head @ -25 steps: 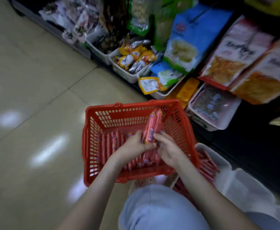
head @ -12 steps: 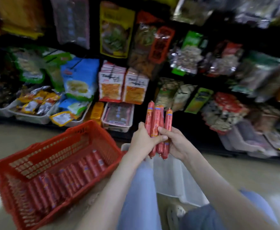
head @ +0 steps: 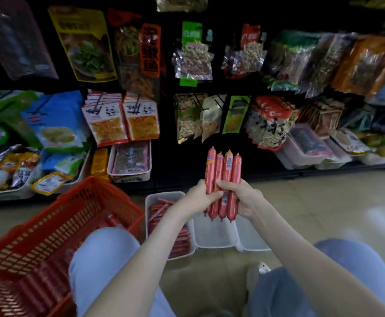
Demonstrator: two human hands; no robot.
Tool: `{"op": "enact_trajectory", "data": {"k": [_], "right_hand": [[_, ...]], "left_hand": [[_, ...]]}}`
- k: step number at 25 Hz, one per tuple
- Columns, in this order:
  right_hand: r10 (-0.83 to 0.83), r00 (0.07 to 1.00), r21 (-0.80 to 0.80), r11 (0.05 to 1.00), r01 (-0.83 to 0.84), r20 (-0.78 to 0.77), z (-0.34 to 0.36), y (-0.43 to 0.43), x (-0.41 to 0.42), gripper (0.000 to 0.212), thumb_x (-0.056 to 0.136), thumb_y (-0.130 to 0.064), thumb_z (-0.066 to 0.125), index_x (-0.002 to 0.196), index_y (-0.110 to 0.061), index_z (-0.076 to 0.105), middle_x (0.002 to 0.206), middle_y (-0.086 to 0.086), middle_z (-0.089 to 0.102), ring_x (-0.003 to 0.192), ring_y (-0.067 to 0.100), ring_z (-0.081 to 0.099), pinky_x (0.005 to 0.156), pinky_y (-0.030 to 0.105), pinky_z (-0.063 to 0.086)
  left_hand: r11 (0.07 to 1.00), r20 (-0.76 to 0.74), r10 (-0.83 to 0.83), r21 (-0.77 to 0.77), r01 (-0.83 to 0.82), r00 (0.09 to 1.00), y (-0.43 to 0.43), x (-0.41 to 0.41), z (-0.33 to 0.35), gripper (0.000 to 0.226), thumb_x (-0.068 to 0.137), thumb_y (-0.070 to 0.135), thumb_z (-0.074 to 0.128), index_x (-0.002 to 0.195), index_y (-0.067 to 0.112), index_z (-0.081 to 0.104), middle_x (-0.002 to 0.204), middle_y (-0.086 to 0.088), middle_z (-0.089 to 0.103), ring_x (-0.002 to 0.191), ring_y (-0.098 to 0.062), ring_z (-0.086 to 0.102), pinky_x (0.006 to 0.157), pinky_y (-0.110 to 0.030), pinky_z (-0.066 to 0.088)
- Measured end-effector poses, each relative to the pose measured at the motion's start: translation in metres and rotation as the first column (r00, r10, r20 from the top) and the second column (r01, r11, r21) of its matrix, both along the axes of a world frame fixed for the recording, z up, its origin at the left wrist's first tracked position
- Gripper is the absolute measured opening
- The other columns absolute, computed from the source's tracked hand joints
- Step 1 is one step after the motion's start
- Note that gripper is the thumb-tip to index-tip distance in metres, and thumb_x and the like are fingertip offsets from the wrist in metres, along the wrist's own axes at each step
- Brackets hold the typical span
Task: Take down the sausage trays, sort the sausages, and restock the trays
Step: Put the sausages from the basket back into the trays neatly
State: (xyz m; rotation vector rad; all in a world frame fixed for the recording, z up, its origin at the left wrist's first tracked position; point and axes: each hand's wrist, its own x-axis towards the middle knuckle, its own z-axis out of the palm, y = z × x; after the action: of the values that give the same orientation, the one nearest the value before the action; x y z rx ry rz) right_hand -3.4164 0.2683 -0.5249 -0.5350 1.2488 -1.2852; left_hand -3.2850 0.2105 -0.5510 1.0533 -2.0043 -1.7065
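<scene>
We hold four sausages [head: 223,172] upright, left hand [head: 199,199] and right hand [head: 247,200] both clamped round their middles above the floor trays [head: 164,193], and should square their ends before laying them flat in one tray.

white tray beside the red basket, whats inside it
The white tray holds a heap of thin red sausages lying roughly lengthwise. The left forearm crosses over the middle of it and hides what lies there, and the pile covers the tray's bottom.
</scene>
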Motion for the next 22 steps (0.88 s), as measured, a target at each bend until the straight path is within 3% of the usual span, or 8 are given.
{"op": "enact_trajectory", "data": {"k": [2, 7, 12, 14, 16, 19, 21, 22], "right_hand": [[0.004, 1.000, 0.046, 0.999, -0.003, -0.017, -0.019, 0.002, -0.010, 0.017, 0.085, 0.002, 0.062, 0.099, -0.007, 0.065, 0.086, 0.011, 0.072, 0.081, 0.024, 0.070, 0.074, 0.041, 0.057], [0.015, 0.998, 0.186, 0.983, -0.004, -0.059, -0.088, -0.025, -0.032, 0.053, 0.075, 0.005, 0.072, 0.124, -0.003, 0.052, 0.107, 0.018, 0.068, 0.088, 0.026, 0.070, 0.062, 0.033, 0.057], [0.168, 0.977, 0.335, 0.935, -0.116, -0.130, -0.163, -0.061, -0.063, 0.026, 0.074, 0.006, 0.073, 0.097, -0.005, 0.067, 0.087, 0.011, 0.072, 0.079, 0.023, 0.069, 0.069, 0.033, 0.056], [0.232, 0.963, 0.347, 0.922, -0.172, -0.140, -0.196, -0.073, -0.078, 0.023, 0.072, 0.009, 0.073, 0.088, -0.006, 0.067, 0.075, 0.008, 0.070, 0.066, 0.018, 0.067, 0.059, 0.028, 0.054], [0.247, 0.959, 0.385, 0.906, -0.177, -0.142, -0.228, -0.085, -0.093, 0.023, 0.071, 0.010, 0.074, 0.086, -0.006, 0.067, 0.071, 0.006, 0.069, 0.061, 0.015, 0.066, 0.056, 0.025, 0.052], [0.239, 0.958, 0.417, 0.896, -0.154, -0.160, -0.276, -0.099, -0.110, 0.021, 0.070, 0.007, 0.075, 0.084, -0.006, 0.068, 0.070, 0.004, 0.069, 0.062, 0.014, 0.065, 0.059, 0.024, 0.052], [0.324, 0.905, 0.478, 0.863, -0.162, -0.277, -0.317, -0.108, -0.118, 0.025, 0.070, 0.004, 0.076, 0.089, -0.010, 0.067, 0.074, 0.000, 0.067, 0.068, 0.013, 0.063, 0.063, 0.023, 0.049], [0.429, 0.827, 0.515, 0.832, -0.206, -0.363, -0.337, -0.111, -0.119, 0.026, 0.071, -0.002, 0.076, 0.092, -0.014, 0.066, 0.077, -0.003, 0.066, 0.072, 0.014, 0.063, 0.066, 0.021, 0.048]], "left_hand": [[0.993, 0.052, -0.103, 0.062, 0.099, 0.993, 0.000, -0.008, -0.014, 0.051, 0.086, 0.040, 0.062, 0.132, 0.024, 0.046, 0.120, -0.004, 0.063, 0.109, -0.019, 0.062, 0.095, -0.042, 0.051], [0.962, 0.256, -0.233, 0.200, 0.185, 0.938, -0.019, -0.021, -0.051, 0.033, 0.096, 0.031, 0.053, 0.125, 0.017, 0.046, 0.092, -0.007, 0.069, 0.076, -0.017, 0.069, 0.065, -0.030, 0.059], [0.945, 0.522, -0.310, 0.261, 0.196, 0.795, -0.051, -0.051, -0.128, 0.036, 0.099, 0.038, 0.046, 0.114, 0.005, 0.049, 0.076, -0.012, 0.065, 0.052, -0.018, 0.062, 0.054, -0.027, 0.055], [0.948, 0.533, -0.286, 0.276, 0.157, 0.796, -0.059, -0.067, -0.168, 0.030, 0.097, 0.035, 0.051, 0.094, 0.005, 0.055, 0.066, -0.011, 0.062, 0.049, -0.022, 0.059, 0.051, -0.026, 0.049], [0.955, 0.503, -0.232, 0.281, 0.097, 0.833, -0.064, -0.079, -0.207, 0.025, 0.095, 0.034, 0.054, 0.094, 0.010, 0.060, 0.072, -0.014, 0.065, 0.061, -0.026, 0.063, 0.058, -0.029, 0.049], [0.976, 0.574, -0.214, 0.100, 0.191, 0.790, -0.073, -0.087, -0.257, 0.029, 0.096, 0.038, 0.050, 0.107, 0.015, 0.063, 0.092, -0.009, 0.069, 0.083, -0.025, 0.064, 0.070, -0.031, 0.047], [0.938, 0.651, -0.063, -0.221, 0.268, 0.756, -0.082, -0.086, -0.290, 0.020, 0.091, 0.024, 0.059, 0.105, 0.010, 0.064, 0.097, -0.011, 0.067, 0.092, -0.029, 0.062, 0.079, -0.035, 0.045], [0.886, 0.676, 0.014, -0.350, 0.304, 0.737, -0.086, -0.084, -0.303, 0.023, 0.081, 0.016, 0.067, 0.103, 0.009, 0.065, 0.098, -0.011, 0.066, 0.093, -0.030, 0.062, 0.084, -0.036, 0.042]]}}
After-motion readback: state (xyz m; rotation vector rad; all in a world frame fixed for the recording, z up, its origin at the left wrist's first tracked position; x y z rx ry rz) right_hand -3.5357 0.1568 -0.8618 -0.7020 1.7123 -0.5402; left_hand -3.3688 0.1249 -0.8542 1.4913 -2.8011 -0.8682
